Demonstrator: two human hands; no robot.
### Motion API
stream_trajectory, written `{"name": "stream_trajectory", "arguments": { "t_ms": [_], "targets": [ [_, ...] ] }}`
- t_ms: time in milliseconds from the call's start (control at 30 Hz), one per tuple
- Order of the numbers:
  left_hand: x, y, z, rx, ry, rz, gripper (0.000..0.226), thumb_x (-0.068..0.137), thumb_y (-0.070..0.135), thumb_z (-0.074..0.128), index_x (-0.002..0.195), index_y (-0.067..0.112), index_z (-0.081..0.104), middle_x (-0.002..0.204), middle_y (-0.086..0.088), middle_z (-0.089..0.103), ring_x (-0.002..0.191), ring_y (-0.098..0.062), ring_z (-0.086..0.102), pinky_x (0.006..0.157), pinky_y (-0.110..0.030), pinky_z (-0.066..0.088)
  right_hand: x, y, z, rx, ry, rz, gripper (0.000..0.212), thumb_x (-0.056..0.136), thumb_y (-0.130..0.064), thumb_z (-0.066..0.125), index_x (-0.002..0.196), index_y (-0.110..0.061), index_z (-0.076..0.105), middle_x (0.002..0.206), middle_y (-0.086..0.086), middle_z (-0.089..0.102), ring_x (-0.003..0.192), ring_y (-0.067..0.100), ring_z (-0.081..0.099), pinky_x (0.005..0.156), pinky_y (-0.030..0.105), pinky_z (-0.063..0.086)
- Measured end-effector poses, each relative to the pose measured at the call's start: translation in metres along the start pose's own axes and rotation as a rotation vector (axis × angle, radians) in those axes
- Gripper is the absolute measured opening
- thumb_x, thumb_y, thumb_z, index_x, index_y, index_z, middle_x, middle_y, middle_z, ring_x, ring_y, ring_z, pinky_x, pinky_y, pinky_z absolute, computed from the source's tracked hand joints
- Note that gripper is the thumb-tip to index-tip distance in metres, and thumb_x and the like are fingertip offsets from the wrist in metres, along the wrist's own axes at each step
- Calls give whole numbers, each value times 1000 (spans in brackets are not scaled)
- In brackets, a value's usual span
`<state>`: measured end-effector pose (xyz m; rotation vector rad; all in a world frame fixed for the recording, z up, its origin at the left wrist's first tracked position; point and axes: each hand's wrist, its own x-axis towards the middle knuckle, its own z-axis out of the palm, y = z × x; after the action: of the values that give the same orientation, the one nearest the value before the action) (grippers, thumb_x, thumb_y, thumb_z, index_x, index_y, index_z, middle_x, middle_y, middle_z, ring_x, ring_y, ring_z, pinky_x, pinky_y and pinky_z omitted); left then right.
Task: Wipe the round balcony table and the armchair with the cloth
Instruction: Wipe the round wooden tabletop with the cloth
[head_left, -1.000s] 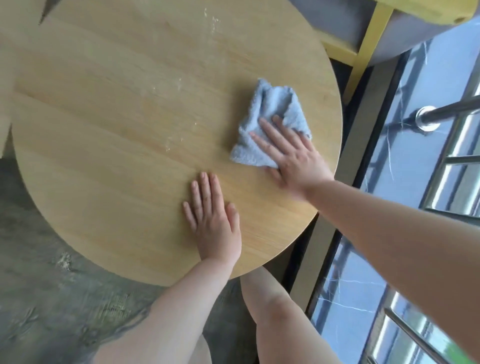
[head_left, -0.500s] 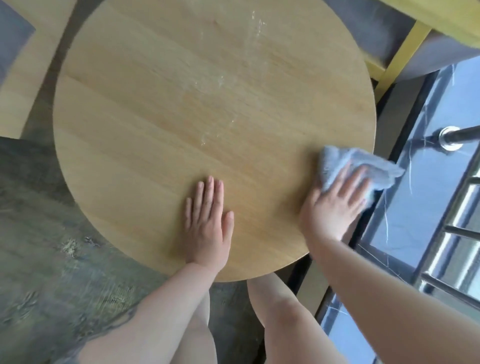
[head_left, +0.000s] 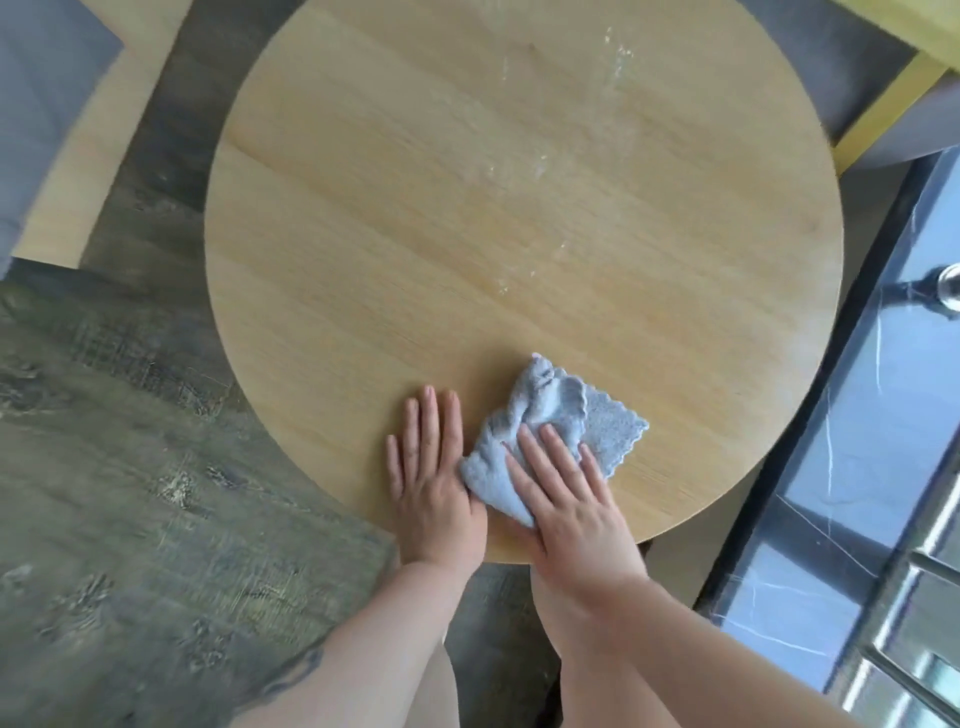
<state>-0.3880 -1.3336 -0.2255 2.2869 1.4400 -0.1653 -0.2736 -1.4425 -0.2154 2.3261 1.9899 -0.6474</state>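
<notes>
A round light-wood table (head_left: 395, 218) fills the middle of the view, with pale dusty streaks on its far right part. A crumpled blue-grey cloth (head_left: 561, 421) lies near the table's front edge. My right hand (head_left: 566, 499) presses flat on the cloth's near half, fingers spread. My left hand (head_left: 431, 473) rests flat on the bare wood right beside the cloth, touching its left edge. An armchair (head_left: 893, 93) with a yellow wooden frame and grey cushion stands at the back right, mostly out of frame.
A second grey-cushioned seat with a wood frame (head_left: 67, 171) stands at the left. Dark wood-look floor (head_left: 130, 493) lies below. A glossy dark sill (head_left: 852, 441) and metal railing (head_left: 935, 561) run along the right. My bare legs show under the table's front edge.
My right hand has slid the cloth from the table's right edge back left to the front, next to my left hand. The view has shifted, so the table sits further right.
</notes>
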Motion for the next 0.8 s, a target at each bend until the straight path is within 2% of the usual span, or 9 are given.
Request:
{"name": "stream_trajectory", "arguments": {
  "t_ms": [67,200,367,433,533,600,700,733,800],
  "targets": [
    [-1,-23,-7,-8,-5,3,61,93,31,31,152,19,18,159,-1,15,146,-17,13,118,-36,3,7,28,-8,-58,7,-11,74,87,-36,47,153,-28,15,160,-4,9,148,20,10,117,44,13],
    [16,-59,-21,-66,47,-44,56,101,38,20,152,15,15,158,-1,14,147,-18,11,118,-33,-1,44,-21,-16,131,120,586,73,84,-32,33,153,-24,11,160,4,5,148,24,-1,118,43,1],
    [39,-87,-36,-218,146,-81,54,99,26,24,151,13,22,157,3,14,147,-14,9,118,-31,2,74,-65,-5,-50,-51,-249,52,89,-41,38,135,-17,36,159,-1,16,148,20,8,115,44,16],
    [46,-99,-41,-212,141,-89,54,98,29,25,151,15,23,157,4,14,147,-12,7,118,-32,0,97,-44,-11,-104,-28,-234,62,90,-38,43,148,-24,25,160,-4,10,148,18,8,117,44,14],
    [46,-105,-47,-240,110,-42,55,101,39,18,152,17,17,159,2,11,148,-13,4,119,-35,0,84,-54,-17,-4,35,206,81,84,-24,50,153,-25,8,161,-3,1,148,21,1,117,46,10],
    [47,-105,-51,-325,124,-69,61,100,48,11,152,16,13,159,1,10,148,-15,4,119,-34,0,77,-78,-10,-16,55,32,79,86,-27,44,153,-25,2,161,-2,0,148,22,-1,116,47,11],
    [46,-105,-55,-419,137,-50,72,97,57,12,151,11,8,159,0,6,148,-17,2,120,-34,1,132,-64,-20,-180,-54,-587,72,92,-44,32,152,-28,-3,161,-7,-2,148,18,-2,118,43,6],
    [46,-105,-56,-436,142,-31,74,96,58,14,151,10,8,160,0,5,149,-18,2,120,-34,1,160,-57,-30,-230,-40,-607,69,93,-46,31,152,-31,-2,160,-9,-2,148,17,-2,118,42,5],
    [47,-106,-58,-431,135,-5,75,95,58,16,152,11,7,160,-1,4,149,-18,0,119,-32,-2,190,-58,-41,-129,10,-252,64,95,-43,32,152,-34,3,160,-8,2,148,16,-2,118,43,6]
  ]
}}
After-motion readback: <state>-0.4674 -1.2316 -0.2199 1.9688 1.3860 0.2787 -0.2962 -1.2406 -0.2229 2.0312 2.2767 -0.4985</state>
